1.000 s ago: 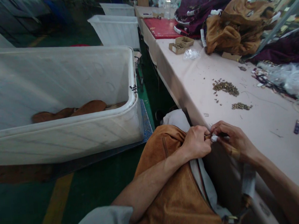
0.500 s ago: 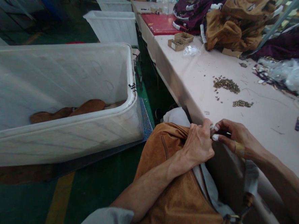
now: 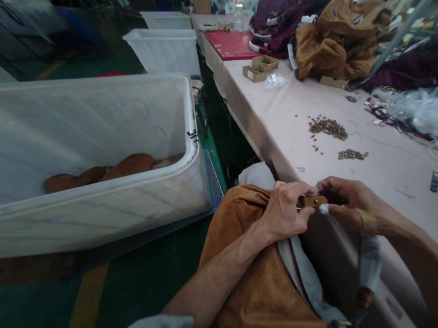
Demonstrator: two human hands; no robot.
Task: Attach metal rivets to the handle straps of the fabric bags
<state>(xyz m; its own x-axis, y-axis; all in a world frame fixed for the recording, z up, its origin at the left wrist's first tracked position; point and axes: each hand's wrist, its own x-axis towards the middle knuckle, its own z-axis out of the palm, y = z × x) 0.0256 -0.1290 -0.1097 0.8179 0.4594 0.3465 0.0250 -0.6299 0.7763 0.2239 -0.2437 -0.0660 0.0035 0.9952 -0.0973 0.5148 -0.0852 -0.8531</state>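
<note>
A tan suede bag (image 3: 256, 285) lies in my lap against the edge of the pink table (image 3: 397, 173). My left hand (image 3: 286, 212) grips the bag's top edge. My right hand (image 3: 349, 198), with tape on one finger, pinches a small brown leather tab (image 3: 312, 201) of the bag between both hands. The bag's pale lining and dark inside show below my hands.
A large white tub (image 3: 92, 157) with tan bags in it stands to the left, more tubs behind. On the table lie two heaps of small brass parts (image 3: 328, 127), small cardboard boxes (image 3: 259, 67), tan and purple bags (image 3: 341, 37), plastic wrap and a lighter (image 3: 434, 180).
My hands have shifted slightly on the bag's edge. The brown leather tab now shows between my fingers, where before they covered it. The view has tilted a little.
</note>
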